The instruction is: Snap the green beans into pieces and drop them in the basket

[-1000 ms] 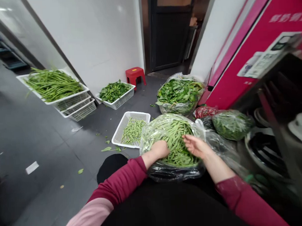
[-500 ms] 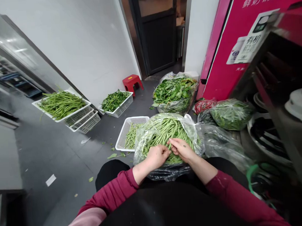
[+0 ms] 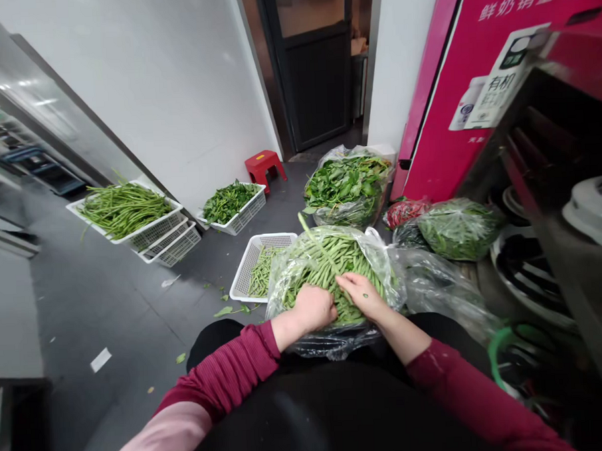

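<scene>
A clear plastic bag (image 3: 285,266) full of green beans (image 3: 352,253) sits between my knees. Over the beans, my right hand (image 3: 361,294) pinches a long green bean (image 3: 315,237) whose far end sticks up to the left past the bag's rim. Close beside it, my left hand (image 3: 314,306) is closed with its fingers curled inward; whatever lies in its fingertips is hidden. Left of the bag stands a white perforated basket (image 3: 240,271) holding short bean pieces (image 3: 263,270).
Stacked white baskets (image 3: 166,235) with long green stems and a basket of leafy greens (image 3: 230,202) stand to the left. A red stool (image 3: 265,167) is by the wall. Ahead is a bag of leaves (image 3: 349,183); bagged greens (image 3: 461,228) and a metal shelf (image 3: 556,241) are on the right.
A long bean now extends up and left from my hands, where none stuck out before. My left hand has turned, its knuckles higher; the right hand has barely moved.
</scene>
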The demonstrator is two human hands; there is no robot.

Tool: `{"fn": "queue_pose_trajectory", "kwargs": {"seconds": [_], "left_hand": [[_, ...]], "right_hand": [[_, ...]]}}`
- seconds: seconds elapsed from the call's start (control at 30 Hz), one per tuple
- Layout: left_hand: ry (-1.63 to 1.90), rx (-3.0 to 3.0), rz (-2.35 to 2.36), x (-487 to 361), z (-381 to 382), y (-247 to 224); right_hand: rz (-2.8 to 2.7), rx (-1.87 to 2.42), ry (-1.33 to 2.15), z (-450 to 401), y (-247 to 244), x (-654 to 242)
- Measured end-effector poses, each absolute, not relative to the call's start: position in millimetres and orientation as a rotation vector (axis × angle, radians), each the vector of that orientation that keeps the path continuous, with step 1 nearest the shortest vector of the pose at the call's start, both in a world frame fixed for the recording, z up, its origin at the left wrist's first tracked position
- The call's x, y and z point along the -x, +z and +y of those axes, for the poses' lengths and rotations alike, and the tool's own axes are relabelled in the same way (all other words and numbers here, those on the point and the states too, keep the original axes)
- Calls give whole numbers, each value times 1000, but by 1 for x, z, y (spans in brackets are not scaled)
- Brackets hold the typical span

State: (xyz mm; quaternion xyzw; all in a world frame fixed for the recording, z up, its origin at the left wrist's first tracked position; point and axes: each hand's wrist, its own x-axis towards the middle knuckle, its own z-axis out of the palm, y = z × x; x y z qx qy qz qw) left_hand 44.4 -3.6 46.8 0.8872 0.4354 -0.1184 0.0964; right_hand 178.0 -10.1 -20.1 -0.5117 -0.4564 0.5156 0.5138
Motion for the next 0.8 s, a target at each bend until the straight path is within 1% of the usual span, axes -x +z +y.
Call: {"fn": "queue_pose_trajectory", "kwargs": {"seconds": [0.07, 0.17, 0.27, 0.33, 0.4, 0.5, 0.67, 0.8], "left_hand": [[-268, -2636, 1268, -40, 1, 43], [92, -2427, 1279, -33, 11, 41], [383, -1851, 1116, -31, 25, 51], [444, -1469, 927, -33, 33, 60], [492, -1240, 811, -35, 39, 68], [580, -1133, 805, -41, 42, 70], [662, -1132, 845, -49, 44, 57], [875, -1108, 880, -46, 47, 60]], "right_hand": [[-988, 1153, 1341, -10, -17, -184], [-948, 996, 1547, -16, -9, -191], [-956, 855, 1742, -24, -2, -195], [-982, 811, 1838, -29, 0, -197], [-998, 795, 1905, -32, 2, -198], [-946, 772, 1962, -34, 3, -197], [-781, 758, 2011, -35, -1, -193], [-648, 809, 1991, -33, -10, -191]]}}
